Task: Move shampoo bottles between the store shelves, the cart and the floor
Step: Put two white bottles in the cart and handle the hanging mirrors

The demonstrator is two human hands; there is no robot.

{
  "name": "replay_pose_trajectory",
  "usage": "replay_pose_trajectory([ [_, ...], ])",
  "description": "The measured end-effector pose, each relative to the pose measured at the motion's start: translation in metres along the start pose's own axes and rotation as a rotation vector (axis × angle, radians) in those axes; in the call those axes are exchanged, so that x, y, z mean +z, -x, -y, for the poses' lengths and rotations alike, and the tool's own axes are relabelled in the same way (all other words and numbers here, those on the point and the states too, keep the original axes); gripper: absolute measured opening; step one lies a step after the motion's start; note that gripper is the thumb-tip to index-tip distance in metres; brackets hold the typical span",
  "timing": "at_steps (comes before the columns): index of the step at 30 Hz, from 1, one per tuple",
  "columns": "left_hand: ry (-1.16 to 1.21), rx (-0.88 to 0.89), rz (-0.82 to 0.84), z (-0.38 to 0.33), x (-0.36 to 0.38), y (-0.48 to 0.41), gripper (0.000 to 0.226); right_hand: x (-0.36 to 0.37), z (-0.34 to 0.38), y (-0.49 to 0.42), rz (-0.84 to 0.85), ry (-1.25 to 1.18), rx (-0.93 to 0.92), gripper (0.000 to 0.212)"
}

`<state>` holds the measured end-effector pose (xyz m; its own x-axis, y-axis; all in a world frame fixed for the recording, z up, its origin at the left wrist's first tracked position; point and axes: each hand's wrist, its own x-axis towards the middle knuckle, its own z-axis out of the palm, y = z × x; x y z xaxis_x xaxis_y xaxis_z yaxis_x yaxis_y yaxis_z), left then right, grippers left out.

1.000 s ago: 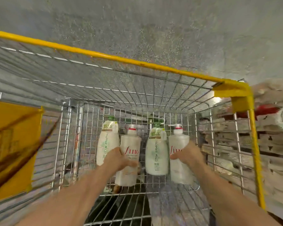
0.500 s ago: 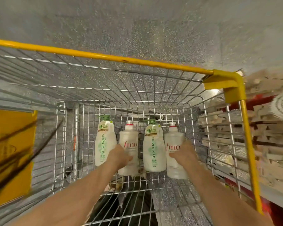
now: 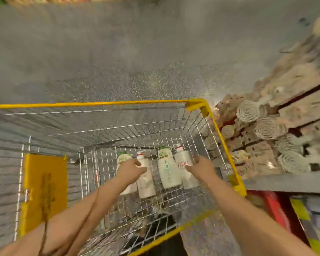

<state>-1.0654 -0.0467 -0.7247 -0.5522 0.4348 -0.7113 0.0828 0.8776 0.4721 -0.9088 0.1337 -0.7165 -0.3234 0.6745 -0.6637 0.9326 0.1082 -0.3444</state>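
Observation:
Several shampoo bottles lie in a row on the wire bottom of the yellow-rimmed cart point(image 3: 216, 126). Two are green-capped point(image 3: 168, 169) point(image 3: 122, 157), two white with red collars point(image 3: 146, 180) point(image 3: 186, 170). My left hand point(image 3: 130, 169) grips the left white red-collared bottle and partly covers the leftmost green-capped one. My right hand point(image 3: 200, 168) grips the rightmost white bottle from its right side. Both forearms reach down into the cart.
A yellow panel point(image 3: 44, 189) hangs on the cart's left inner wall. Store shelves point(image 3: 284, 126) packed with beige and white goods stand close on the right, with a grey shelf edge point(image 3: 288, 182) and red base below. Speckled grey floor point(image 3: 137, 61) lies ahead.
The view has pulled back and up, so the cart and bottles look smaller and lower. Both hands still hold the same white bottles, which now lie flatter on the cart bottom.

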Motion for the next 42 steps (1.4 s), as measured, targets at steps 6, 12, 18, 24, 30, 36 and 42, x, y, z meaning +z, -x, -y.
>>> replay_pose_trajectory([
  [6, -0.060, 0.238, -0.018, -0.052, -0.029, 0.067, 0.027, -0.044, 0.004, 0.077, -0.057, -0.199, -0.028, 0.052],
  [12, -0.171, 0.610, -0.094, -0.185, -0.058, 0.153, 0.025, -0.176, -0.004, 0.185, -0.228, -0.541, -0.171, 0.030],
  [18, -0.173, 1.013, -0.124, -0.323, -0.040, 0.283, 0.020, -0.309, -0.059, 0.306, -0.463, -0.708, -0.339, 0.025],
  [24, -0.089, 1.319, -0.128, -0.427, 0.013, 0.414, 0.017, -0.414, -0.151, 0.418, -0.696, -0.680, -0.465, 0.030],
  [30, -0.090, 1.489, -0.132, -0.491, 0.061, 0.502, 0.022, -0.480, -0.230, 0.511, -0.924, -0.610, -0.524, 0.027],
  [36, -0.066, 1.631, -0.086, -0.547, 0.089, 0.571, 0.024, -0.524, -0.273, 0.575, -1.133, -0.520, -0.535, 0.026],
  [42, -0.095, 1.741, -0.081, -0.609, 0.103, 0.612, 0.028, -0.563, -0.293, 0.604, -1.261, -0.479, -0.484, 0.031],
])
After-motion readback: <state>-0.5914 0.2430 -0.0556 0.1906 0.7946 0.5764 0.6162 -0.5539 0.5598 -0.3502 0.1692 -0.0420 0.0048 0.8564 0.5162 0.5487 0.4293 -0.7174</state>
